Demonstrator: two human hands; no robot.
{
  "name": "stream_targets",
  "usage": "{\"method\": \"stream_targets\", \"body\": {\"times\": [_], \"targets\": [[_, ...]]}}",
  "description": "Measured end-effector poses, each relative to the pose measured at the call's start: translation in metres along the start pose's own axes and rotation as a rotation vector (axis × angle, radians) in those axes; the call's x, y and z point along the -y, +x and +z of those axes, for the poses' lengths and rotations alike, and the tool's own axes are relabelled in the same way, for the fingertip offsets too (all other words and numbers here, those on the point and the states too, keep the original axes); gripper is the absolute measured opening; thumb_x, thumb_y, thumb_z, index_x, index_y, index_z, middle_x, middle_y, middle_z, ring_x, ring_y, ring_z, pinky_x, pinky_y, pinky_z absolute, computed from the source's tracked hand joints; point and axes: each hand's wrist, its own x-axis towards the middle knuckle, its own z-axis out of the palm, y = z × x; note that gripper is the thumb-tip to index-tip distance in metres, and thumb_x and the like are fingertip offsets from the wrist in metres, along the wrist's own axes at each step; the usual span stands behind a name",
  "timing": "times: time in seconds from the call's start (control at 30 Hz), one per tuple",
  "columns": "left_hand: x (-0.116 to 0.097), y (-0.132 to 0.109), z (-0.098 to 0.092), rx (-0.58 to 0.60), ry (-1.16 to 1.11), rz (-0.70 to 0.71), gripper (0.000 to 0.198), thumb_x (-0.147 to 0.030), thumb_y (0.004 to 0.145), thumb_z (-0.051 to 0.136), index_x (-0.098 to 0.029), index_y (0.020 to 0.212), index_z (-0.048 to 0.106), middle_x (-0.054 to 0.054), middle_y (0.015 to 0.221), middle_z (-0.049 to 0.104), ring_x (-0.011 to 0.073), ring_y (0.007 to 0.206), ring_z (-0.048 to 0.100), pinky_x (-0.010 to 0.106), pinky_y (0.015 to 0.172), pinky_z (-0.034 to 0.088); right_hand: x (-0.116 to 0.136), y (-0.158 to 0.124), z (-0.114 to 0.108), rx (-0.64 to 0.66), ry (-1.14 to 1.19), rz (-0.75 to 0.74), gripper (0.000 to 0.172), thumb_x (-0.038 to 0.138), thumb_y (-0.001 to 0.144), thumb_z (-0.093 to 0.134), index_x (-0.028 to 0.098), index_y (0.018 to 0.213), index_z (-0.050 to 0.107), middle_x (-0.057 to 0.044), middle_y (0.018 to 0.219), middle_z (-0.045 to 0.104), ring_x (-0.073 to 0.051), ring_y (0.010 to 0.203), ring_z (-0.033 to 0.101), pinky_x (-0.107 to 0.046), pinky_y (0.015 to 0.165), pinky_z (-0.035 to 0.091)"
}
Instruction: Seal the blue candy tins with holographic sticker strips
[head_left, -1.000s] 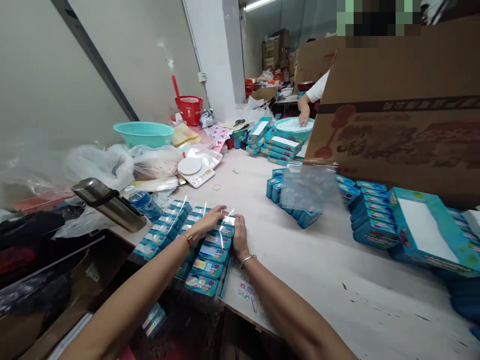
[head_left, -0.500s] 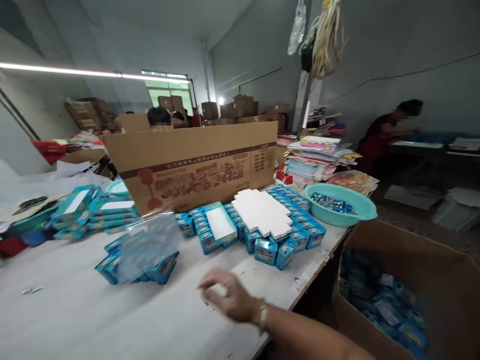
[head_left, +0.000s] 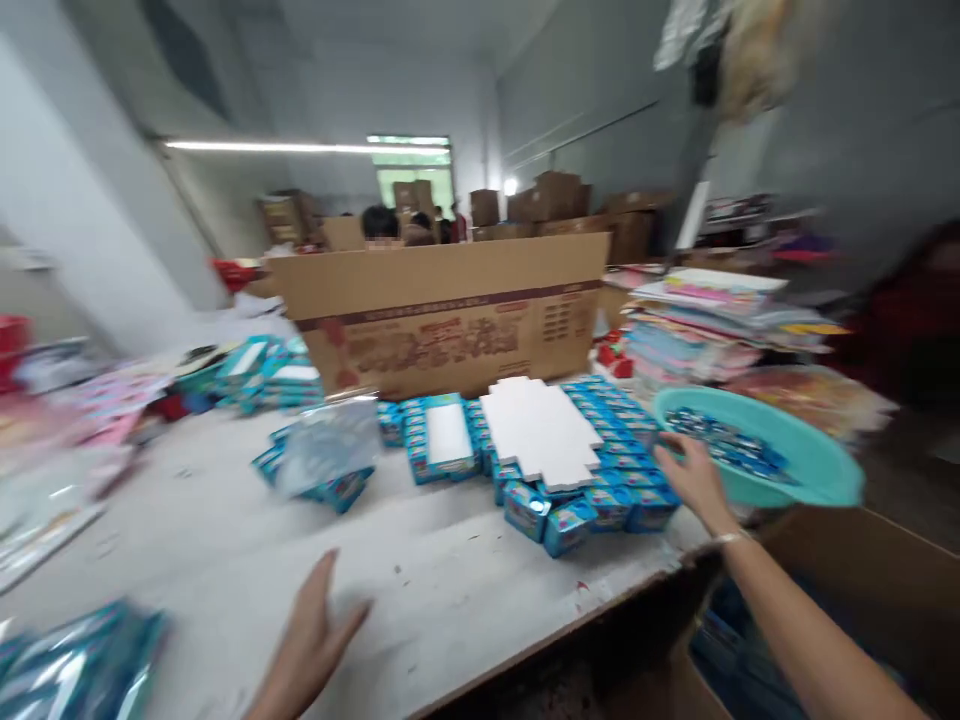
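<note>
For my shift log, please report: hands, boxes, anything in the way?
Left hand open over table. Right hand near blue boxes and turquoise basin, grip unclear. White card covering some boxes.

- A workshop: a broad worktable (head_left: 442,580) stretches beneath the left hand (head_left: 309,640).
- Rows of matching blue boxes (head_left: 621,440) stand beside the right hand (head_left: 696,482).
- A basin (head_left: 832,482) of small pieces (head_left: 724,445) sits just beyond it.
- Far beyond both hands: stacked cartons (head_left: 557,196), a strip light (head_left: 300,149), other people (head_left: 380,222).
</note>
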Motion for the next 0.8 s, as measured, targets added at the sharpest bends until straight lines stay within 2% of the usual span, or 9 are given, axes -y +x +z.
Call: {"method": "stream_targets", "body": {"times": [0.07,0.13,0.23,0.33,0.4,0.47,0.67,0.73,0.8], "targets": [[-0.014,0.002,0.020,0.037,-0.014,-0.076,0.075,-0.055,0.081,0.055,-0.017,0.143,0.036,0.019,0.148,0.049,0.0399,0.137,0.047,0.060,0.112,0.041,0.016,-0.006,0.008,0.086,0.026,-0.071,0.039,0.059,0.067,0.059,0.024,0.083,0.062,-0.014,0.094,0.066,-0.033,0.093,0.062,-0.055,0.090,0.047],[-0.019,0.024,0.026,-0.032,0.016,-0.116,0.081,-0.048,0.078,0.059,-0.009,0.144,0.034,0.025,0.150,0.046,0.0425,0.141,0.041,0.061,0.114,0.036,0.033,-0.014,0.016,0.125,0.016,-0.256,0.034,0.061,0.076,0.057,0.029,0.087,0.064,-0.015,0.100,0.067,-0.033,0.096,0.063,-0.054,0.085,0.048],[-0.010,0.072,0.004,-0.198,0.128,-0.289,0.084,-0.038,0.078,0.062,0.000,0.145,0.029,0.033,0.150,0.040,0.0437,0.144,0.035,0.060,0.115,0.032,0.054,-0.034,0.024,0.199,0.028,-0.517,0.028,0.063,0.087,0.049,0.040,0.092,0.065,-0.014,0.103,0.068,-0.034,0.101,0.064,-0.056,0.087,0.046],[0.001,0.111,-0.030,-0.293,0.176,-0.361,0.089,-0.033,0.080,0.062,0.008,0.147,0.019,0.039,0.152,0.031,0.0450,0.147,0.026,0.060,0.117,0.027,0.059,-0.055,0.031,0.249,0.035,-0.683,0.030,0.063,0.089,0.049,0.040,0.098,0.064,-0.012,0.099,0.069,-0.035,0.095,0.066,-0.058,0.087,0.048],[-0.002,0.126,-0.041,-0.268,0.229,-0.261,0.094,-0.034,0.078,0.067,0.005,0.149,0.018,0.036,0.156,0.027,0.0445,0.149,0.022,0.060,0.118,0.024,0.054,-0.064,0.038,0.268,0.017,-0.765,0.029,0.060,0.091,0.050,0.036,0.100,0.064,-0.010,0.098,0.070,-0.033,0.091,0.068,-0.055,0.084,0.051],[-0.016,0.134,-0.039,-0.183,0.309,-0.079,0.091,-0.032,0.078,0.069,-0.002,0.151,0.024,0.031,0.159,0.027,0.0435,0.150,0.020,0.061,0.118,0.023,0.049,-0.068,0.047,0.283,-0.020,-0.825,0.027,0.054,0.094,0.050,0.032,0.103,0.065,-0.009,0.099,0.071,-0.030,0.091,0.068,-0.049,0.081,0.053],[-0.113,0.147,0.013,0.076,0.375,0.432,0.073,-0.025,0.086,0.063,-0.014,0.151,0.033,0.022,0.159,0.034,0.0397,0.150,0.024,0.064,0.118,0.019,0.060,-0.057,0.060,0.337,-0.213,-0.781,0.037,0.050,0.097,0.047,0.024,0.119,0.061,-0.011,0.112,0.069,-0.030,0.107,0.064,-0.043,0.090,0.052],[-0.147,0.156,0.026,0.146,0.367,0.526,0.057,-0.016,0.089,0.057,-0.016,0.145,0.044,0.018,0.149,0.051,0.0355,0.145,0.036,0.062,0.118,0.022,0.066,-0.051,0.056,0.373,-0.242,-0.752,0.034,0.047,0.098,0.046,0.023,0.116,0.062,-0.011,0.112,0.069,-0.028,0.108,0.064,-0.041,0.091,0.052],[-0.171,0.158,0.030,0.168,0.370,0.562,0.039,-0.007,0.092,0.044,-0.014,0.127,0.059,0.013,0.122,0.069,0.0289,0.128,0.056,0.057,0.117,0.027,0.069,-0.041,0.047,0.407,-0.282,-0.723,0.029,0.043,0.099,0.045,0.024,0.111,0.064,-0.009,0.112,0.068,-0.026,0.108,0.064,-0.039,0.093,0.051]]}}
